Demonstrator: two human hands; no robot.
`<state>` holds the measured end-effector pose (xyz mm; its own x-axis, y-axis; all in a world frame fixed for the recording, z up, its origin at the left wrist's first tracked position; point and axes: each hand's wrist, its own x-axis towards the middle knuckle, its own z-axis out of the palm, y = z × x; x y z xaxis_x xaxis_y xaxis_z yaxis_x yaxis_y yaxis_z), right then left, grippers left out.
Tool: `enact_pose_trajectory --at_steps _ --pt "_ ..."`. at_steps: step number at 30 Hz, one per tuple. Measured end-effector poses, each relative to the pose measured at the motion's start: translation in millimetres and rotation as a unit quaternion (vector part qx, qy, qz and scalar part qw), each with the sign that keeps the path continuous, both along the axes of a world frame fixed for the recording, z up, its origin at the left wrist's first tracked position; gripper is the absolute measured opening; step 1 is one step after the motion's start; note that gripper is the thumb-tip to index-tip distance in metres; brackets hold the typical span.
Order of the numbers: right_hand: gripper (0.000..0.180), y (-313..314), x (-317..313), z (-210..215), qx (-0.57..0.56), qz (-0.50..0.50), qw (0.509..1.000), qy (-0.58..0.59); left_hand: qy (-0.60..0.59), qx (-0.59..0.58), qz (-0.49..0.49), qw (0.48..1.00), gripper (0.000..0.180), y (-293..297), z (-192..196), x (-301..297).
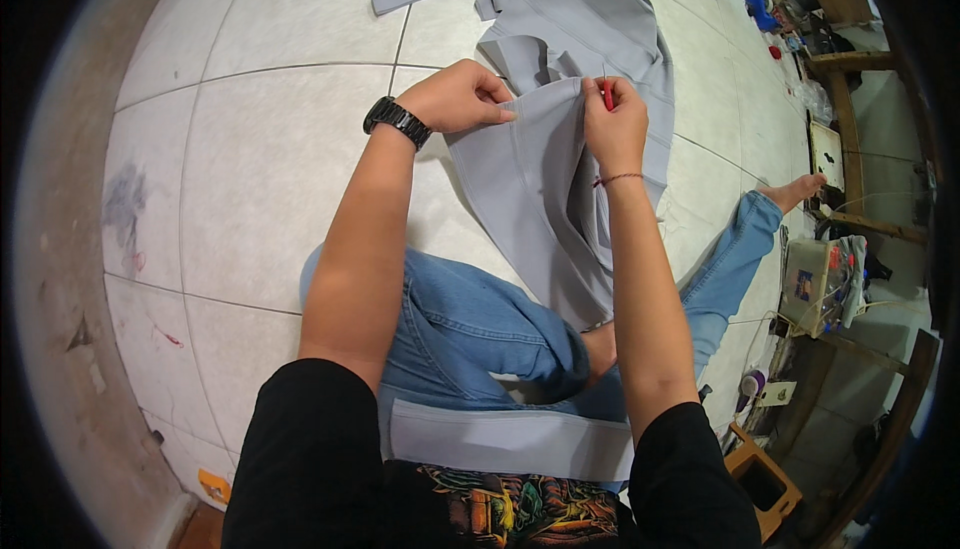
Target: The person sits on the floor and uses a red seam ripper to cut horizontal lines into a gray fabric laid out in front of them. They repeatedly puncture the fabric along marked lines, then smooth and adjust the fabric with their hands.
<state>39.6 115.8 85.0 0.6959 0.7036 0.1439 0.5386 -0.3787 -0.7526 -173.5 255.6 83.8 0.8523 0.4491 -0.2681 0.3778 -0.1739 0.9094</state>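
Grey cloth [545, 154], a garment with stitched seams, hangs stretched between my two hands above the floor. My left hand [457, 97] pinches its upper edge between thumb and fingers. At the other end of that edge, my right hand [617, 129] grips a small red-handled seam ripper [607, 95], its thin metal point directed upward. The right fingertips also touch the cloth edge beside the tool. More of the grey garment spreads over the tiles beyond my hands, and its lower part falls toward my bare foot.
I sit on a white tiled floor [270, 179] with a separate grey cloth strip [510, 439] across my lap. A wall [70, 279] runs along the left. On the right are wooden frames [850, 64], a clear plastic bin [812, 284], an orange-yellow stool [760, 479] and assorted clutter.
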Motion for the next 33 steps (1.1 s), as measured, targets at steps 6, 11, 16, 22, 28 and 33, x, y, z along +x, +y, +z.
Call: enact_pose_trajectory --at_steps 6,11,16,22,28,33 --pt "0.030 -20.7 -47.9 10.1 0.032 0.092 0.962 0.256 -0.031 -0.008 0.022 0.999 0.031 0.9 -4.6 0.4" --pt "0.034 -24.0 -65.6 17.0 0.002 0.102 0.921 0.377 -0.064 -0.036 0.029 0.997 0.029 0.3 -4.7 0.2" --pt "0.034 -25.1 -69.2 18.6 0.000 0.113 0.915 0.387 -0.064 -0.048 0.028 0.996 0.031 2.2 -2.1 -0.5" --pt "0.032 -23.7 -69.9 19.9 -0.009 0.108 0.918 0.381 -0.079 -0.042 0.017 0.996 0.031 4.7 -5.5 -0.3" --pt "0.032 -22.0 -68.5 17.1 -0.014 0.112 0.919 0.377 -0.071 -0.030 0.015 0.997 0.031 6.2 -7.7 0.4" --pt "0.031 -19.4 -70.3 14.9 -0.005 0.116 0.928 0.355 -0.068 -0.021 0.020 0.997 0.032 3.6 -4.6 0.9"
